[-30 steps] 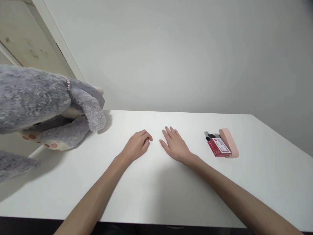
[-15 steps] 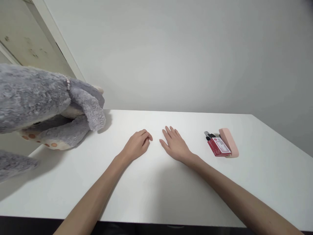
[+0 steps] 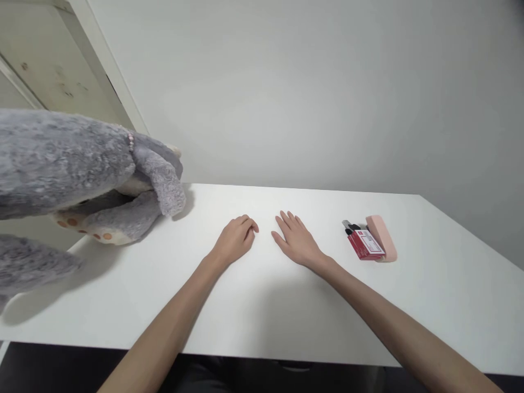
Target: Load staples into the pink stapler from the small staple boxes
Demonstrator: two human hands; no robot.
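My left hand [image 3: 236, 238] rests palm down on the white table [image 3: 245, 305], its fingers loosely curled and the thumb slightly apart; nothing shows in its grasp. A short gap separates it from my right hand [image 3: 298, 239], which lies flat on the tabletop with fingers spread. To the right of that hand is a red and white box [image 3: 365, 245]. A pink, rounded case [image 3: 382, 238] stands against the box's right side. Black and grey items [image 3: 351, 227], too small to name surely, poke out behind the box.
A large grey plush toy [image 3: 65, 158] with a beaded band leans over the table's left side, its paws on or near the surface. Behind the table rises a pale wall [image 3: 286, 98]. A door-like panel [image 3: 53, 60] is at the upper left. The front edge runs below my forearms.
The view has shifted slightly, so the plush toy sits a little further right in the picture and the table's front edge appears higher. Both hands keep their pose on the table.
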